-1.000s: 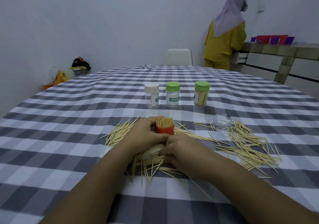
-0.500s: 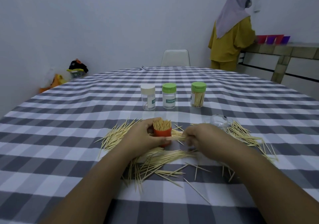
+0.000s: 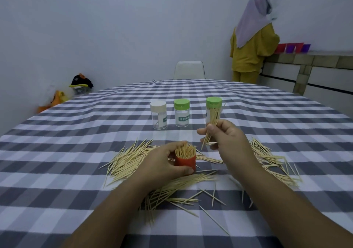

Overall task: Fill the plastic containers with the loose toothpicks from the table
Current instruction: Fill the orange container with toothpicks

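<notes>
At table centre, on the checked cloth (image 3: pixel 76 152): one red tub (image 3: pixel 185 163), upright, packed with toothpicks standing on end. The left hand (image 3: pixel 164 164) grips it, fingers curled round its 9 o'clock side, thumb across its near wall.

At 2 o'clock from the tub, raised off the cloth: the right hand (image 3: pixel 228 139), fingers and thumb pinched together on a small bundle (image 3: pixel 210 131) of toothpicks. The bundle is tilted, tips pointing down toward 7 o'clock, upper ends overlapping the far jar in view. Bundle and tub are near one another but apart.

Loose toothpicks, three heaps: one pile (image 3: pixel 129 161) at 9 o'clock of the tub, just beside the left hand; one spread (image 3: pixel 179 188) at 6 o'clock, partly under the left wrist; one scatter (image 3: pixel 273 161) at 3 o'clock, beyond the right forearm.

At 12 o'clock, well apart from the hands, a row of three clear jars, upright: white-lid jar (image 3: pixel 158 114), holding little or nothing that can be made out; middle green-lid jar (image 3: pixel 181 113), contents not discernible; right green-lid jar (image 3: pixel 214 110), part full of toothpicks.

Background: white chair (image 3: pixel 189 69) at the far table edge; a person in yellow (image 3: pixel 252 45) at 1 o'clock, facing a counter (image 3: pixel 313 56).

Change from half a second ago: the right hand has lifted from table level beside the tub's 3 o'clock side to its present raised position, carrying the bundle. The left hand keeps its hold on the tub; jars unmoved.
</notes>
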`<state>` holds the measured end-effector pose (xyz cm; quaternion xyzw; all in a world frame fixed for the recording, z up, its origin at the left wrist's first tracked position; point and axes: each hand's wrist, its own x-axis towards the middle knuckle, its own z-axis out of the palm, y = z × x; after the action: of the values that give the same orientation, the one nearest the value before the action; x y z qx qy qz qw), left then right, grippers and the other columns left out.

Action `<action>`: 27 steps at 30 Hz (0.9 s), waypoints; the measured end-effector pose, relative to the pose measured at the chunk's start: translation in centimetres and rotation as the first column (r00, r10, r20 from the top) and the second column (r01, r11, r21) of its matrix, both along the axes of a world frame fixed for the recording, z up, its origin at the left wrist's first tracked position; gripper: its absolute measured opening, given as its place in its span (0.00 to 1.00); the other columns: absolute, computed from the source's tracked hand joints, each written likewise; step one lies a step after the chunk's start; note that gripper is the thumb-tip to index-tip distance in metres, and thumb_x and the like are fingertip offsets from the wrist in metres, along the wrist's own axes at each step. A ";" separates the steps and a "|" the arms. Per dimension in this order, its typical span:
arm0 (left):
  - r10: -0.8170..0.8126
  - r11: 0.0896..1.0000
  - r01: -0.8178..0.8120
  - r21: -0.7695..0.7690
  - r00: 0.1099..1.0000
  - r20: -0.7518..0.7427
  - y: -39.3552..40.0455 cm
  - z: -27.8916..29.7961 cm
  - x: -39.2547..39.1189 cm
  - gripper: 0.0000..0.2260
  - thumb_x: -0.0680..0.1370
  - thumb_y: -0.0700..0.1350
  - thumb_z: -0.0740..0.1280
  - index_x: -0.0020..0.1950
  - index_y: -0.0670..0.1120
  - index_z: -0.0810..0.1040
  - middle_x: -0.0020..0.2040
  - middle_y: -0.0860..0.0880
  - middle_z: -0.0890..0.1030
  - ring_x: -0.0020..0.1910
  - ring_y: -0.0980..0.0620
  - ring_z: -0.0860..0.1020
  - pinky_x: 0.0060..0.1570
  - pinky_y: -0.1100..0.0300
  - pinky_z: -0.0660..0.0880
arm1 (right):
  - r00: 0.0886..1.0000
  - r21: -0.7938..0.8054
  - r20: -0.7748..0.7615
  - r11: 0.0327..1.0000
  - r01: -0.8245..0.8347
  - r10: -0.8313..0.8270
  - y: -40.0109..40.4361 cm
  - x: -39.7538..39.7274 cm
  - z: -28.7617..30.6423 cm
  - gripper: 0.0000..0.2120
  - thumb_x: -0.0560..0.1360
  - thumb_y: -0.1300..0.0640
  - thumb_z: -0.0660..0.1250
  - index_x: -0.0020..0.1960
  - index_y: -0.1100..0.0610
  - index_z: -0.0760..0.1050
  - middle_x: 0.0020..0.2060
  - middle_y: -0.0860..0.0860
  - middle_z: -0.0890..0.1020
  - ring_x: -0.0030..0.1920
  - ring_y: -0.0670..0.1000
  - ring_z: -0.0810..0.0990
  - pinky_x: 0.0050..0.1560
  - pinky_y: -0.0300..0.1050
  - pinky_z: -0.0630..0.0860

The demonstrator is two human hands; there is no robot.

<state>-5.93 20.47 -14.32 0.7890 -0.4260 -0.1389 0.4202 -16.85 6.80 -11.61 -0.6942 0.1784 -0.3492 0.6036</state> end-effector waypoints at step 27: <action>-0.031 0.997 0.034 -0.063 0.999 0.043 -0.3 -0.4 -0.5 0.26 0.67 0.46 0.78 0.58 0.64 0.71 0.52 0.64 0.78 0.52 0.63 0.78 0.53 0.69 0.75 | 0.987 0.050 -0.162 0.999 -0.004 0.012 1.9 1.4 -2.0 0.09 0.82 0.49 0.55 0.48 0.46 0.73 0.49 0.46 0.80 0.48 0.43 0.76 0.49 0.44 0.75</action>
<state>-6.47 20.13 -14.68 0.7710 -0.4519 -0.1155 0.4336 -15.46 8.70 -13.60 -0.7059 0.2325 -0.2846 0.6055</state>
